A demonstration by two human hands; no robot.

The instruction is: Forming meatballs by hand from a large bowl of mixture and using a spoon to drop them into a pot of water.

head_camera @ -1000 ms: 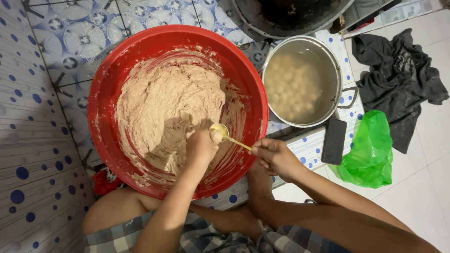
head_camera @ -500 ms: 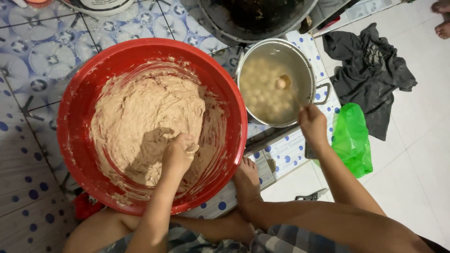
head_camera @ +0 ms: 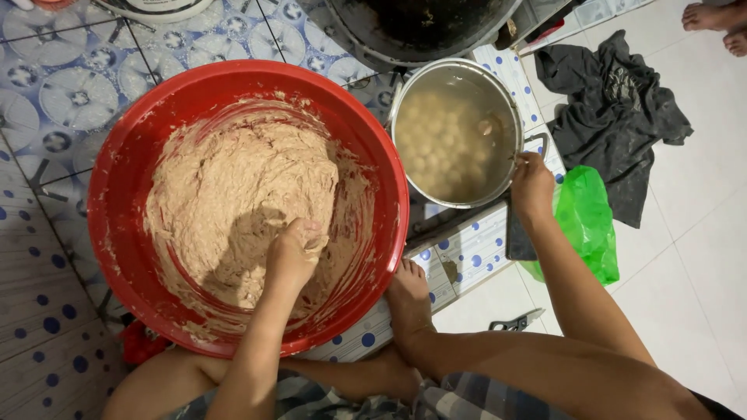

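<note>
bare arms, bare feet, plaid shorts

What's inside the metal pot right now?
The metal pot holds cloudy liquid with many pale round balls submerged in it. The right hand is at its rim. The pot's bottom is hidden by the liquid.

crumpled green plastic bag on floor, right of metal pot

Left hand cupped, right hand closed
</note>
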